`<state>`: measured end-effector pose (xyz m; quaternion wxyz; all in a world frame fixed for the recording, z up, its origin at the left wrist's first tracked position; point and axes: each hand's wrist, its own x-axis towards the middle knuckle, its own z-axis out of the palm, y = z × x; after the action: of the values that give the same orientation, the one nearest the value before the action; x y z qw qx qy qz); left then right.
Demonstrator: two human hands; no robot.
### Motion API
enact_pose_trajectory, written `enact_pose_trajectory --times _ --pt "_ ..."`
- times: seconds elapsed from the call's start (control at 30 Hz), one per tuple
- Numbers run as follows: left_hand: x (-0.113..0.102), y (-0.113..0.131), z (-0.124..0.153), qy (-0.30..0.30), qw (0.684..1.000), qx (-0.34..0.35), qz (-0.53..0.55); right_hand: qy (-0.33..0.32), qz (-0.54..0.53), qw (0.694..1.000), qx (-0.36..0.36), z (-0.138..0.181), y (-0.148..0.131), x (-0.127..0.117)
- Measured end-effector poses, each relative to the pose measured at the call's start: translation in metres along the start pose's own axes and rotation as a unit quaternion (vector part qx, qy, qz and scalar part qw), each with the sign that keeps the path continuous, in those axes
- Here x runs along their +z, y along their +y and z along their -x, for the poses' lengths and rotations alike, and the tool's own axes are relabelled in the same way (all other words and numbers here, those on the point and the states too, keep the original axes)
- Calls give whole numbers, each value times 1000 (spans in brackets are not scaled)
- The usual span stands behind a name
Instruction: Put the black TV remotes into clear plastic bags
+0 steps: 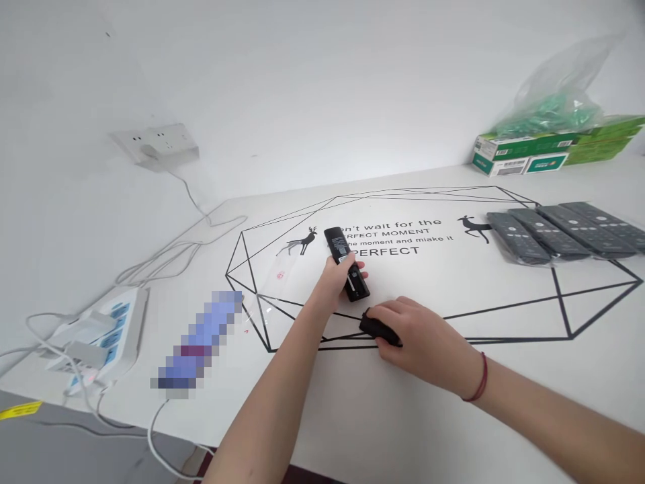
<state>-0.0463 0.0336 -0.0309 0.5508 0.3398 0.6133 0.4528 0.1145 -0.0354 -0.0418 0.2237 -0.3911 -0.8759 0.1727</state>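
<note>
My left hand (338, 274) is closed around a black remote control (336, 238), turned back side up over the printed table. The remote's battery compartment (355, 284) lies uncovered at its near end. Lower and to the right, my right hand (418, 336) grips a small curved black battery cover (379, 328) between thumb and fingers, apart from the remote. A clear plastic wrapper (275, 282) with a small red mark lies to the left of my left hand.
Several wrapped dark remotes (519, 238) lie in a row at the right. Behind them, green and white boxes (524, 153) carry a clear plastic bag (554, 107). On the left are a power strip (128, 323), white cables (166, 262) and a pixelated blue object (206, 336).
</note>
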Motion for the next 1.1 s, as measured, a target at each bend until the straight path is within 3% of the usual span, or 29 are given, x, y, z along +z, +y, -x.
enact_pose_trajectory --times 0.17,0.3,0.47,0.7,0.93,1.1 --pt "12 -5 1 -12 988 -31 152 133 -16 990 50 -9 20 -10" --pt "23 -10 10 -60 981 -40 182 179 -31 982 43 -15 31 -3" --pt "32 -14 18 -87 977 -39 189 166 -39 985 27 -17 34 8" --pt "27 -11 14 -126 974 -90 165 137 -7 990 -13 -14 32 12" --pt "20 -11 16 -111 992 -35 56 92 -15 996 0 -14 31 5" --pt "17 -9 21 -143 988 -53 -22 91 -2 996 2 -16 32 4"
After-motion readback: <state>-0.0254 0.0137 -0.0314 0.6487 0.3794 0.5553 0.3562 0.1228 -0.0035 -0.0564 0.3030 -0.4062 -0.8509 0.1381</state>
